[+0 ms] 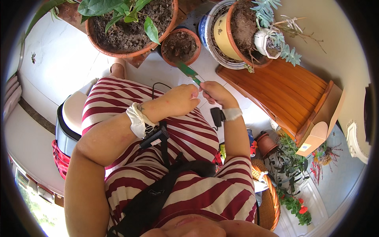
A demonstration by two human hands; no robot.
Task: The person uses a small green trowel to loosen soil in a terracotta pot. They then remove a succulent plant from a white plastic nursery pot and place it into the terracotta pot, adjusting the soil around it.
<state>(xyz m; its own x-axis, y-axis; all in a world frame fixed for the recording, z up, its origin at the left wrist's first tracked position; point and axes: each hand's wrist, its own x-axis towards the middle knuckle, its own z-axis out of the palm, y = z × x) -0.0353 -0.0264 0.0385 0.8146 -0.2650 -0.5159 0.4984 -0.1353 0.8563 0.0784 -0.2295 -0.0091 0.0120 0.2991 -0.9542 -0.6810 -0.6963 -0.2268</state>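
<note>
My right hand (218, 93) grips the handle end of a green hand trowel (188, 71), whose soil-marked blade points away from me. The blade's tip overlaps the near rim of a small terracotta pot (181, 47) filled with dark soil; I cannot tell whether it touches. Curled into a loose fist, my left hand (182, 100) is just left of the trowel's handle, above my lap, with nothing visible in it. A large terracotta pot (127, 54) with a broad-leaved green plant (151, 29) stands behind and left of the small pot.
At the back right, a yellow pot (222, 37) sits tilted inside a blue-and-white pot (204, 29), with a small white pot (263, 43) of succulents on it. A slatted wooden stand (272, 89), cardboard box (316, 133), brown pot (266, 143) and wicker basket (274, 198) are right.
</note>
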